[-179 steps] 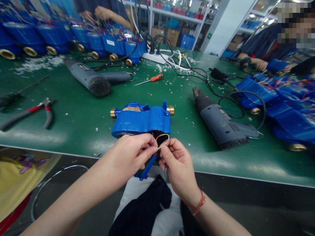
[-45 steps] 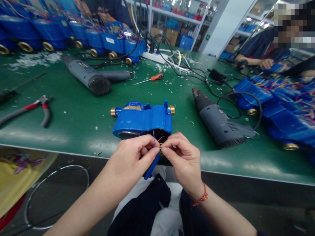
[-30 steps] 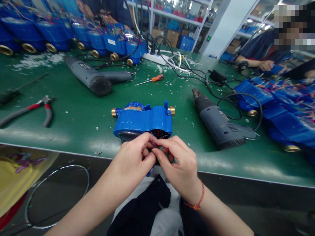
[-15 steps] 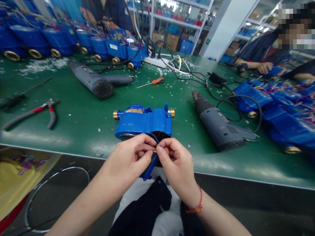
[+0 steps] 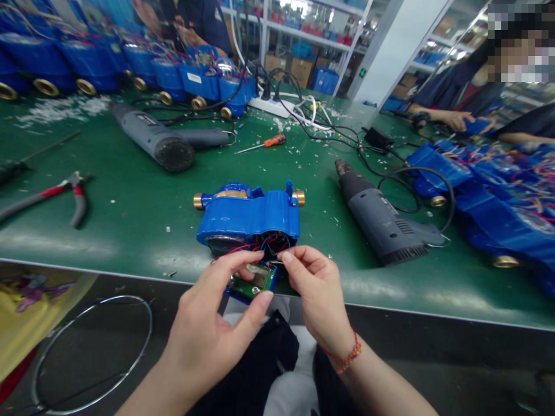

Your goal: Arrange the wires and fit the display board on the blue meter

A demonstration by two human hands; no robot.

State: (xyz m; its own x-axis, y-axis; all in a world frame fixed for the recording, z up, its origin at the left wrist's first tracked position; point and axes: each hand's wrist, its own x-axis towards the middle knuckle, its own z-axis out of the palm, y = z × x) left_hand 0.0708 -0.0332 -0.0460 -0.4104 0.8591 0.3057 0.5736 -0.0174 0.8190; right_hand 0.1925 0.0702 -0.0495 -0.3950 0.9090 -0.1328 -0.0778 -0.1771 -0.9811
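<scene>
Near the green desk's (image 5: 143, 214) front edge sits the glossy blue housing (image 5: 247, 218); the right hand (image 5: 315, 286) pinches thin yellowish wires (image 5: 276, 263), but the left hand (image 5: 214, 323) spreads, released, over the green rectangular circuit board (image 5: 259, 279), which could slip and strain them.

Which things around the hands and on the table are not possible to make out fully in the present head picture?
All in the head view:
Thin wires: the part in the right hand is hidden by that hand.
Green circuit board: partly covered by the left hand.
Pliers: partly cut off by the left edge.
Heat gun nearer the pliers: its label is too small and blurred.
</scene>
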